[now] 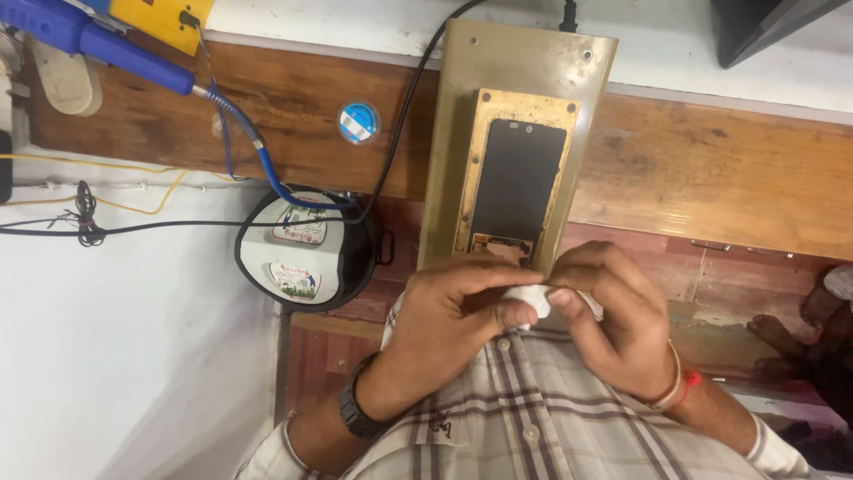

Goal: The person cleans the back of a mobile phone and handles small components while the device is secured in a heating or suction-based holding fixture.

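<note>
The left hand (453, 311) and the right hand (613, 316) are meeting close to the chest, both pinching a small white wad (526, 300) between thumbs and fingertips. Whether the wad is cloth, tissue or cotton is hard to tell, since the fingers are covering most of it and only a pale lump is showing between them. Both hands are closing narrowly on it.

Just beyond the knuckles a metal plate (520, 80) is lying on the wooden desk (711, 169), with a brass-coloured frame carrying a dark phone panel (517, 182). The near end of the panel is being hidden by the hands, so it is unclear whether the wad is touching it. The far edge of the plate is meeting a black plug, which is cut off at the top.

To the left a round black device (306, 249) with pale stickers is sitting at the desk's edge, cables running over it. A blue-handled tool (107, 44) is being cropped by the upper left corner. A dark wristwatch (355, 411) is circling the left wrist, a red-and-white thread band (680, 382) the right. At the far right, someone's bare feet (791, 333) are partly showing on the floor.
</note>
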